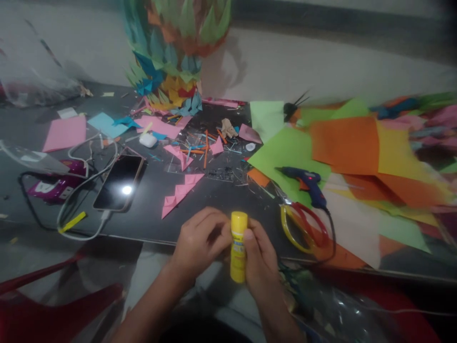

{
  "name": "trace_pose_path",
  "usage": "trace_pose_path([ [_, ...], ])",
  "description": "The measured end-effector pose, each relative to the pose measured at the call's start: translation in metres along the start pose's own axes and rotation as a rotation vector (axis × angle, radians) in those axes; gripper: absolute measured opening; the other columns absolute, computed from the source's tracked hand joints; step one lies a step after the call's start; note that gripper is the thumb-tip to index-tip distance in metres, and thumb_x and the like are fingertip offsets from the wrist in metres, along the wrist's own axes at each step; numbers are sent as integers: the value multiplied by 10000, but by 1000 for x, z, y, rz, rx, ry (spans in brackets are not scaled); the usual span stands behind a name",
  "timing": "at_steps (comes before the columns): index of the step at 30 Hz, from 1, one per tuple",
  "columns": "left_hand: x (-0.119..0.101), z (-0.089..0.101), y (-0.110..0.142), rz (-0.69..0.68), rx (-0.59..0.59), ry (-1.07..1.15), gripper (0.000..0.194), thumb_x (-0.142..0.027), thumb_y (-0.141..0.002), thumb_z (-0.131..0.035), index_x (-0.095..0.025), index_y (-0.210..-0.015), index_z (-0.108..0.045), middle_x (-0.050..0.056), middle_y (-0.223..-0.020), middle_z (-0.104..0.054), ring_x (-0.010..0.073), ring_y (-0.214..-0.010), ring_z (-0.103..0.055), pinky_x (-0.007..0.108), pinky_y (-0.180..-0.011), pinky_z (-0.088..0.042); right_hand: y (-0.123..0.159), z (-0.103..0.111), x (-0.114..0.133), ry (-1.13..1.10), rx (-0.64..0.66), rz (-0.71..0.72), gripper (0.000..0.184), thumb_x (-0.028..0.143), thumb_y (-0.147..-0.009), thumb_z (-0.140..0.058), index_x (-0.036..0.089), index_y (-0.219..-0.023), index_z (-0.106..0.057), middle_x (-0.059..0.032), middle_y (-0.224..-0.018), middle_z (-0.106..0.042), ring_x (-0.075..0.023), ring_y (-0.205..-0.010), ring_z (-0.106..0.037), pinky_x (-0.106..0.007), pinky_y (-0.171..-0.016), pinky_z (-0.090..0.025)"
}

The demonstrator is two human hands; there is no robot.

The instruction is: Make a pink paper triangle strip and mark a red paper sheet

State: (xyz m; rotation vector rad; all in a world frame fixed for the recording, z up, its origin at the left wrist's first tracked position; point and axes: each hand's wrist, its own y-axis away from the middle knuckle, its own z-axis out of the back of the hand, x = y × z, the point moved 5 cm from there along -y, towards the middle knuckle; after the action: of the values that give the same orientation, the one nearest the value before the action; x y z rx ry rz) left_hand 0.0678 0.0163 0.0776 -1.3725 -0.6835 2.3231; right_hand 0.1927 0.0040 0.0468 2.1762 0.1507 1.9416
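Note:
A yellow glue stick (237, 262) stands upright at the table's front edge, its yellow cap on. My right hand (262, 257) is closed around it from the right, with the thumb along its label. The bent fingers of my left hand (202, 240) are pinched together against the glue stick's left side, just below the cap; their tips are partly hidden. Beyond my left hand lies a folded pink paper strip of joined points (182, 194). More folded pink pieces (180, 156) rest farther back.
A large paper-fold model (174, 62) stands against the wall. On the right are a glue gun (307, 183), red-and-yellow-handled scissors (303, 228) and coloured sheets (344, 145). At left lie a phone (119, 183) with its cable and a purple device (53, 188). Paper scraps (205, 150) litter the middle.

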Motion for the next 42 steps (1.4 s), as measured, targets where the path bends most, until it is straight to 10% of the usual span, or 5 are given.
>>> trace_pose_path([
  [32, 15, -4, 12, 493, -78, 477, 127, -210, -812, -528, -176, -690, -523, -9, -655, -522, 92, -572, -526, 204, -496, -454, 6, -3, -13, -233, -10, -243, 486, 594, -683, -625, 173, -921, -580, 33, -557, -576, -75, -335, -485, -156, -288, -366],
  [42, 11, -6, 14, 509, 37, 469, 132, -191, -838, -514, -162, -773, -625, 25, -784, -596, 107, -700, -569, 219, -623, -474, -1, 9, -26, -191, -17, -82, 373, 510, -771, -590, 185, -950, -629, -24, -783, -644, -139, -667, -602, -233, -589, -501],
])
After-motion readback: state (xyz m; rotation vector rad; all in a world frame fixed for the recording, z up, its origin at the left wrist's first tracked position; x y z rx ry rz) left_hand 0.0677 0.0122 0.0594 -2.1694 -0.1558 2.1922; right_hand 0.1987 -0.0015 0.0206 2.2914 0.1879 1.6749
